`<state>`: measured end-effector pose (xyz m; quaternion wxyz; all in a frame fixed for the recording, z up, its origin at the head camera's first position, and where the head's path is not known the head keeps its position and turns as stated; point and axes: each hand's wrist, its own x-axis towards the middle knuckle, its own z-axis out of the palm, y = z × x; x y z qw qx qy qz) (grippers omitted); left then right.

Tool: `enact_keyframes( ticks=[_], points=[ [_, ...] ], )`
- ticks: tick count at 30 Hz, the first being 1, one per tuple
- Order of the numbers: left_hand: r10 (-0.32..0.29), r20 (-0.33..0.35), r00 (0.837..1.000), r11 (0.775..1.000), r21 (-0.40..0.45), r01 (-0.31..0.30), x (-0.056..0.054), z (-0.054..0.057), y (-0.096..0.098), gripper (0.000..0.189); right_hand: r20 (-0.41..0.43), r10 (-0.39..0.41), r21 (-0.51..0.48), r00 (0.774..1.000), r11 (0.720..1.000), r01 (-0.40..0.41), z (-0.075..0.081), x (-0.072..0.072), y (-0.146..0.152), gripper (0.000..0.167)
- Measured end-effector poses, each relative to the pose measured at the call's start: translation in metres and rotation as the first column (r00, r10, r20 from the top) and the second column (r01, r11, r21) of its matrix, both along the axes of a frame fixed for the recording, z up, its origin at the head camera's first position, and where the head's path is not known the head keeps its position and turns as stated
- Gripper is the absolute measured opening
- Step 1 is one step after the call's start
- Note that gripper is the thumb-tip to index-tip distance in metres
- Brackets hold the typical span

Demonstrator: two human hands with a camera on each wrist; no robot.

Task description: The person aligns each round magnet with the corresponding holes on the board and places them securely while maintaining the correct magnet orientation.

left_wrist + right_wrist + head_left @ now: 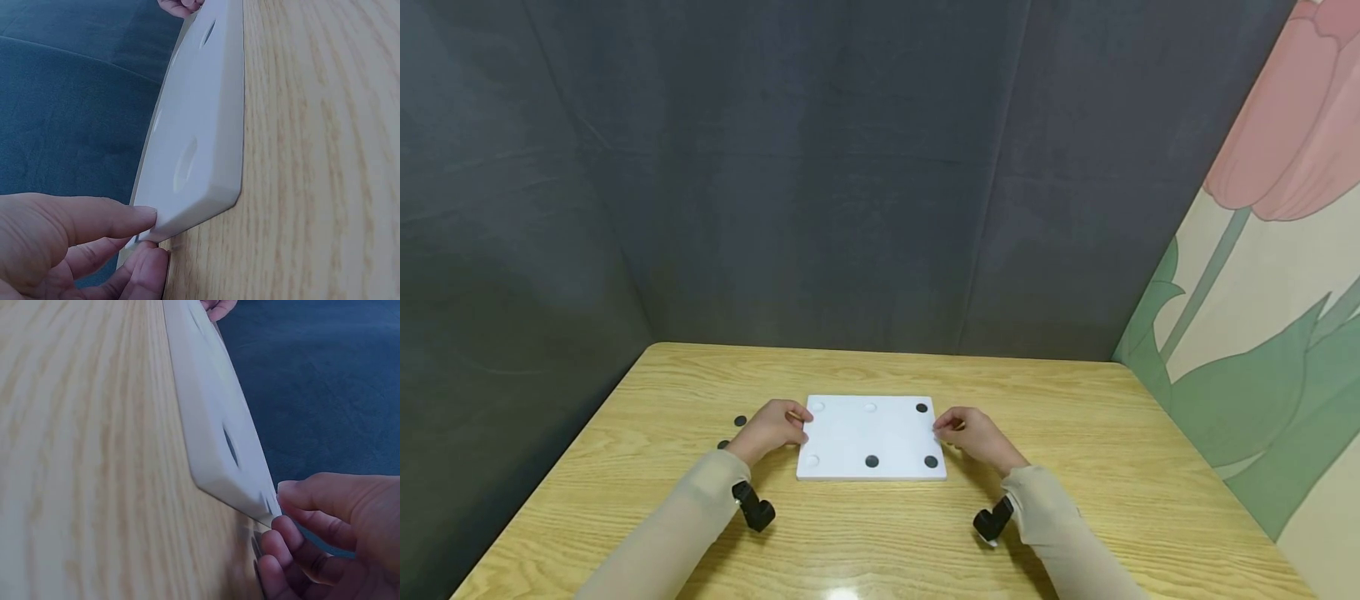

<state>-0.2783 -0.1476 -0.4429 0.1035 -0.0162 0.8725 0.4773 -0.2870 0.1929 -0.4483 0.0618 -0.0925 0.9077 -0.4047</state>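
A white rectangular board [867, 435] lies on the wooden table, with round recesses along its far and near sides. Black discs fill three of them: far right [922, 408], near middle [872, 461] and near right [931, 462]. Bare recesses show at far left, far middle and near left. My left hand [775, 429] grips the board's left edge, thumb on top and fingers beside and under the rim. At the opposite edge, my right hand [973, 435] pinches the rim between thumb and fingertips. The right wrist view shows dark thin shapes [259, 572] by those fingertips, unclear in kind.
Two loose black discs lie left of my left hand, one farther back [741, 421] and one partly behind the wrist [723, 444]. A dark cloth [850, 183] hangs behind the wooden table [865, 542]. A flower-painted wall [1262, 333] stands on the right.
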Motion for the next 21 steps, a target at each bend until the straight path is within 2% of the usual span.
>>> enact_keyframes(
  ticks=[12, 21],
  points=[
    [-0.001, 0.003, 1.000, 1.000, -0.001, 0.001, -0.0002, 0.0007, -0.0005, 0.031, 0.019, -0.029, 0.041, 0.999, 0.999, 0.029, -0.0008, 0.0025, -0.0046, 0.004],
    [0.008, 0.015, 1.000, 1.000, -0.005, -0.008, -0.0008, 0.0001, 0.0000, 0.031, 0.048, -0.040, 0.033, 0.998, 0.999, 0.039, -0.0017, 0.0020, -0.0068, 0.004]
  ],
)
